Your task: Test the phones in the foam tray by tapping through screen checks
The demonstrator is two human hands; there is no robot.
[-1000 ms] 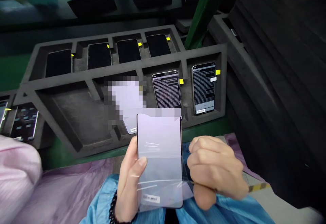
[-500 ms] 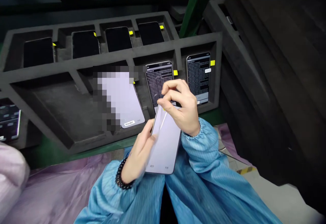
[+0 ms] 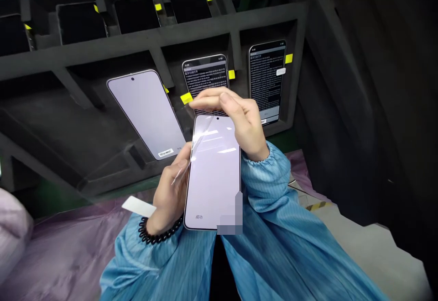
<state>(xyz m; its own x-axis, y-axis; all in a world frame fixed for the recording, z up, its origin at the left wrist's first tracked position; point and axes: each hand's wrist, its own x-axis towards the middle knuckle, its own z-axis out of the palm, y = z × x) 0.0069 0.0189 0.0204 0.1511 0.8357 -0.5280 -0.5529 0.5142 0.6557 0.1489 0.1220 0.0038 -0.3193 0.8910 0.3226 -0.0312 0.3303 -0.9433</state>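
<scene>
My left hand (image 3: 169,191) grips a phone (image 3: 215,177) by its left edge, its lit pale screen facing up. Over the phone's upper left, a clear protective film (image 3: 201,134) stands partly lifted, catching reflections. A yellow tab (image 3: 186,98) sits at the fingertips of my right hand (image 3: 244,120), whose fingers lie together above the phone's top edge and appear to hold the film. Near my left wrist a white label (image 3: 138,206) sticks out; whether it belongs to the film I cannot tell.
Beyond the hands, a dark foam tray (image 3: 270,20) holds a pale-screened phone (image 3: 147,113) and two phones with text screens, one (image 3: 267,81) at the right. Behind it, another tray holds several dark-screened phones. A pink sleeve (image 3: 13,232) is at the left.
My right hand has gone from a pinch at the phone's top left to flatter fingers, with the yellow tab now showing at their tips. The white label has come into view.
</scene>
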